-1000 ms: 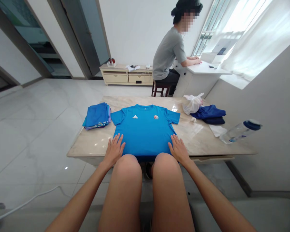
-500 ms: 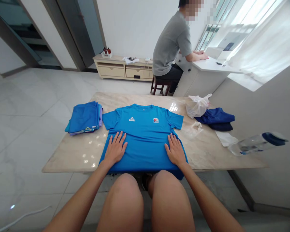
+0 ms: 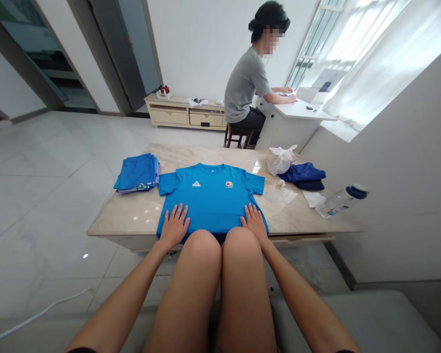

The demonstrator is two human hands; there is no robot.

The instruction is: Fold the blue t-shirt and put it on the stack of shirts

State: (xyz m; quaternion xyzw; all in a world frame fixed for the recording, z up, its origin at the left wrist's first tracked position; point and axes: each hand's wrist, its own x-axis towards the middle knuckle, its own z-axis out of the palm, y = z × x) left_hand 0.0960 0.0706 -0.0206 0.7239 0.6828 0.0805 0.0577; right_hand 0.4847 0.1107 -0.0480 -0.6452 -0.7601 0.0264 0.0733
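Observation:
A blue T-shirt [image 3: 211, 206] lies spread front side up on the marble-topped table [image 3: 125, 215], its collar pointing away from me and its hem at the near edge. My left hand [image 3: 175, 225] rests flat on the shirt's lower left, fingers spread. On the lower right side, my right hand [image 3: 254, 221] lies flat too, fingers stretched out. Neither hand grips the cloth. Beside the left sleeve is a stack of folded clothes [image 3: 136, 172], mostly blue. My knees hide part of the hem.
On the table's right are a white plastic bag [image 3: 280, 159], dark blue folded cloth [image 3: 303, 175], white paper [image 3: 313, 198] and a clear bottle [image 3: 340, 202] with a blue lid. Beyond, a person in grey [image 3: 246, 88] sits at a white desk [image 3: 297, 110]. A low cabinet [image 3: 169, 115] stands by the wall.
The view has shifted, taking in more of the seated person and sofa. My knees have come closer together and cover more of the table's near edge. Both hands stay flat on the shirt.

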